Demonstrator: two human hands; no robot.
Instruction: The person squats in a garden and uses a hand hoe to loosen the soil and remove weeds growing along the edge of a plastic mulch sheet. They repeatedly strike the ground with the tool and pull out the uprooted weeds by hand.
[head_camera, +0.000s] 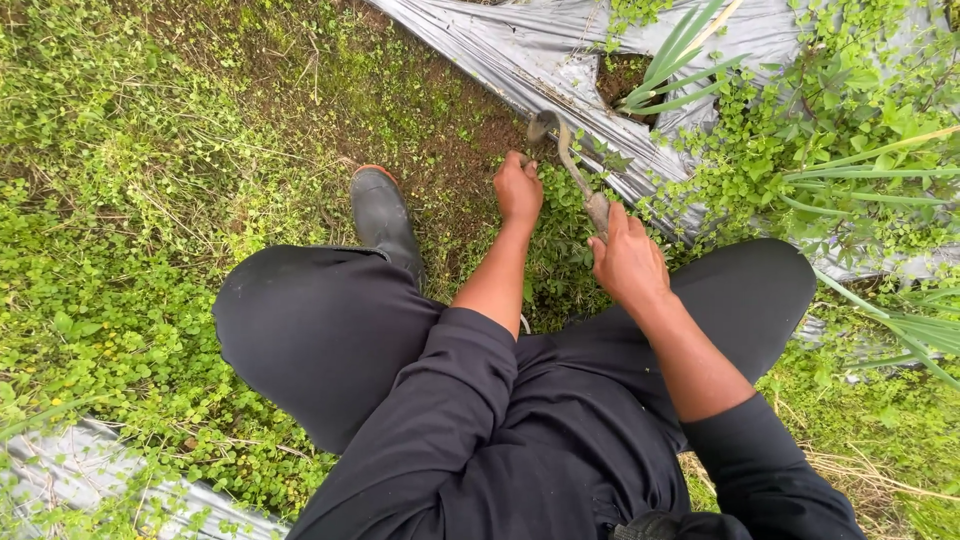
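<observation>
I squat over weedy ground, black trousers and sleeves filling the lower view. My left hand (518, 187) is closed in a fist on low green weeds (556, 232) between my knees. My right hand (628, 262) grips the handle of a curved sickle-like hand hoe (570, 165). Its metal blade end arcs up and left to the soil beside the left hand, at the edge of a silver plastic mulch sheet (520, 50).
A black rubber boot (382, 215) stands on bare soil left of my hands. Long-leaved plants (680, 60) grow through holes in the sheet at upper right. Dense weeds cover the left side. Another strip of silver sheet (100, 470) lies at lower left.
</observation>
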